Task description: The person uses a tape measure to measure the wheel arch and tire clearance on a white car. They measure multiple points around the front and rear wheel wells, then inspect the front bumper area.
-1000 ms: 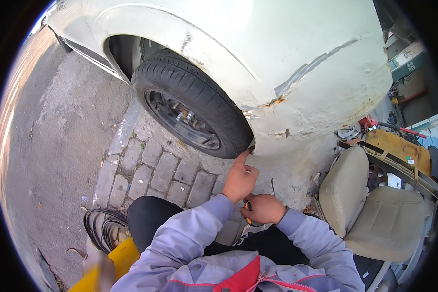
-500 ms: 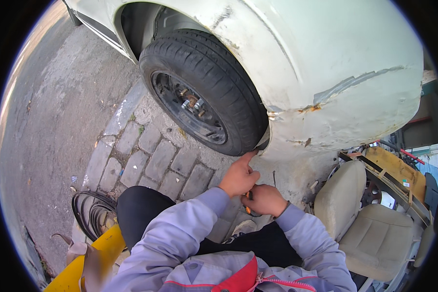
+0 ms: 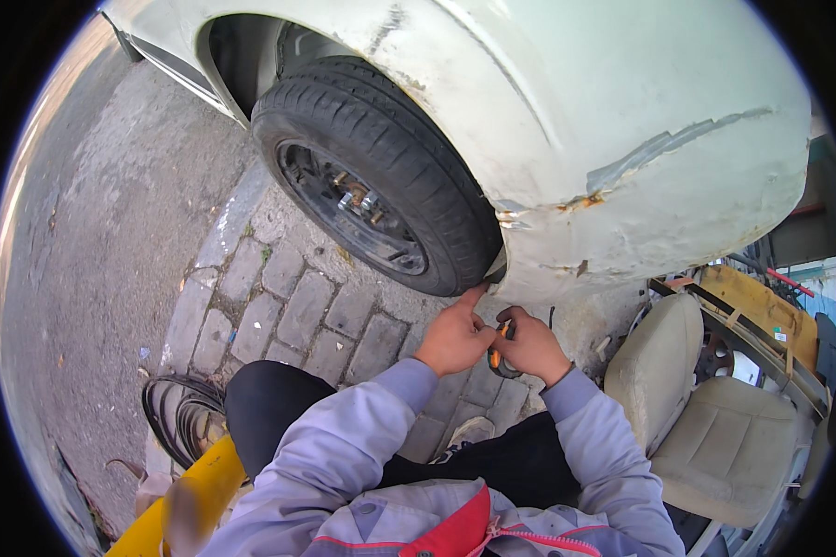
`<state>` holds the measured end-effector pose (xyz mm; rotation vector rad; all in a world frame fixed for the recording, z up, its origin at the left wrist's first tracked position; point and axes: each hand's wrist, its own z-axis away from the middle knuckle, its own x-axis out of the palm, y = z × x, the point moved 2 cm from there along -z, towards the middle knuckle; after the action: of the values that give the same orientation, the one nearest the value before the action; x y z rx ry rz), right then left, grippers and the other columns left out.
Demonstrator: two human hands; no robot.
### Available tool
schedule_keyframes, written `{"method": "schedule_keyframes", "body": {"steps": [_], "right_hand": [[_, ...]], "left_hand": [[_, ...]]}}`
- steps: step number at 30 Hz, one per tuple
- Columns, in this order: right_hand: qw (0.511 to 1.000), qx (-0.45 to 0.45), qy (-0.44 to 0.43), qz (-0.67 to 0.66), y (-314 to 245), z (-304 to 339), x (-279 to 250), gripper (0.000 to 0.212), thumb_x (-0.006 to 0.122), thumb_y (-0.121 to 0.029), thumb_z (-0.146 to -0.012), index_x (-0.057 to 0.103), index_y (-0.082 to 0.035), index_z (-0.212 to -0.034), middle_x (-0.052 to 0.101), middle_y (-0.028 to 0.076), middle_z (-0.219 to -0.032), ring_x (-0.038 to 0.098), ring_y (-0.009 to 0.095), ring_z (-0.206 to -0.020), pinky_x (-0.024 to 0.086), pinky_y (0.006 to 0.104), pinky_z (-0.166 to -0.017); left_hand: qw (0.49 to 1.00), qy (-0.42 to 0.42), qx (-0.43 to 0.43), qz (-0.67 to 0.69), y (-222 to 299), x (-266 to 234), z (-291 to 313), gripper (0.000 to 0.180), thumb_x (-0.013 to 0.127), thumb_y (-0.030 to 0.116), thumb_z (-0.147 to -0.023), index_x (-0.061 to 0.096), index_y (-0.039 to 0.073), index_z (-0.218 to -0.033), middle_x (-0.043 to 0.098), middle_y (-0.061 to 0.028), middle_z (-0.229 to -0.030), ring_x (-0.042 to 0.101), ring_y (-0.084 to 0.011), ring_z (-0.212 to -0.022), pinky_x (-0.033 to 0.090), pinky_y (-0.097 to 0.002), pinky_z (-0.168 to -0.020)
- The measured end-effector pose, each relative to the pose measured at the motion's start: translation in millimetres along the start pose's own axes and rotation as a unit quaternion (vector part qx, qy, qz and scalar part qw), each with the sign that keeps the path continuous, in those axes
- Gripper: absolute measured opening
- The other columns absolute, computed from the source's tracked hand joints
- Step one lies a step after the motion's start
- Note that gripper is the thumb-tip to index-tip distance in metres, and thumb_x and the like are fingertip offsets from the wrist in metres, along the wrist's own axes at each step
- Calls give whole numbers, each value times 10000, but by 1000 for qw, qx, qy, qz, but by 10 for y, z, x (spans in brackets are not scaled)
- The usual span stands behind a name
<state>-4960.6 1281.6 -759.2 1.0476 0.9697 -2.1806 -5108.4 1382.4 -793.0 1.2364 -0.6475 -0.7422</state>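
My left hand [image 3: 453, 336] reaches to the lower edge of the white car's bumper [image 3: 548, 246], just behind the tyre [image 3: 395, 158]. Its index finger is stretched out, with the tip at that edge; the other fingers are curled and partly hidden. Close beside it, my right hand [image 3: 534, 345] is closed around a screwdriver-like tool [image 3: 503, 360] with an orange and black handle. A thin dark shaft [image 3: 552, 317] shows past the knuckles, but most of the tool is covered. Lug nuts [image 3: 360, 201] show at the centre of the black wheel rim [image 3: 395, 243].
Rust and scrapes mark the body near the wheel arch. Paving bricks [image 3: 306, 306] lie below, with asphalt [image 3: 111, 241] to the left. Coiled black strips [image 3: 181, 413] and a yellow bar [image 3: 195, 483] sit at lower left. A beige car seat [image 3: 720, 446] stands at right among scrap parts.
My right hand has moved slightly up and right with the tool, showing more of its handle. My left index finger stays at the bumper edge. The view has shifted a little.
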Motion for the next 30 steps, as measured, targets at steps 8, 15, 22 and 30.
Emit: {"method": "schedule_keyframes", "body": {"steps": [8, 15, 22, 30], "right_hand": [[990, 21, 80, -118, 284, -75, -78, 567, 734, -366, -828, 647, 48, -1206, 723, 215, -980, 705, 353, -916, 547, 398, -829], [915, 58, -19, -399, 569, -211, 125, 447, 662, -290, -891, 666, 27, -1207, 715, 122, -1021, 666, 216, -892, 534, 344, -796], [730, 187, -43, -657, 907, -364, 205, 300, 577, -322, -901, 669, -62, -1019, 690, 103, -907, 628, 225, -722, 532, 392, -666], [466, 153, 94, -867, 803, -590, 391, 224, 611, -333, -809, 617, -123, -887, 632, 78, -806, 590, 253, -670, 504, 405, -642]], "left_hand": [[998, -24, -56, 19, 92, 5, -7, 766, 634, 106, -808, 398, 9, -1531, 716, -156, -760, 699, -260, -667, 556, -367, -686], [994, 58, 1, -95, 148, 99, -49, 718, 645, 133, -780, 476, -4, -1464, 700, -178, -721, 707, -328, -696, 554, -429, -699], [989, 71, 30, -129, 198, 104, -72, 606, 654, 142, -780, 532, -47, -1343, 699, -200, -736, 707, -359, -719, 553, -448, -702], [986, 32, 29, -161, 212, -4, -119, 565, 649, 147, -785, 569, -33, -1314, 703, -219, -754, 711, -383, -731, 558, -467, -717]]}}
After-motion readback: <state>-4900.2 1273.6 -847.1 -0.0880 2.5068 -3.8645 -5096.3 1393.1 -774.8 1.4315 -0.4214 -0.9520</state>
